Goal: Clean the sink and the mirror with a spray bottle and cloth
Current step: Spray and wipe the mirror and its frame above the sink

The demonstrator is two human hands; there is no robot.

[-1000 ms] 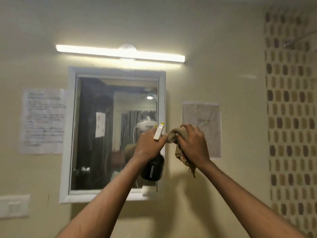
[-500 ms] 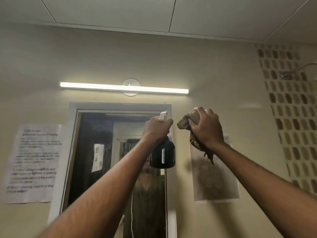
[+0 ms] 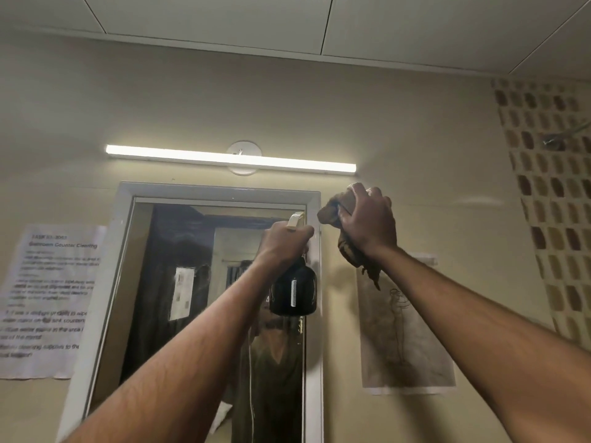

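My left hand (image 3: 284,244) grips the neck of a dark spray bottle (image 3: 294,292) with a white trigger head, raised in front of the upper right part of the white-framed wall mirror (image 3: 179,251). Just to its right, my right hand (image 3: 367,225) holds a bunched brown cloth (image 3: 332,211) beside the mirror's top right corner, with a tail of cloth hanging below the wrist. The sink is out of view.
A lit tube light (image 3: 230,158) runs above the mirror. A printed notice (image 3: 48,302) is taped to the wall at left and a sheet with a drawing (image 3: 409,334) at right. Patterned tiles (image 3: 553,199) and a shower fitting (image 3: 556,140) are at far right.
The view has tilted upward, bringing the ceiling into sight. Both hands rose from the mirror's right edge at mid-height to its top right corner, still holding bottle and cloth.
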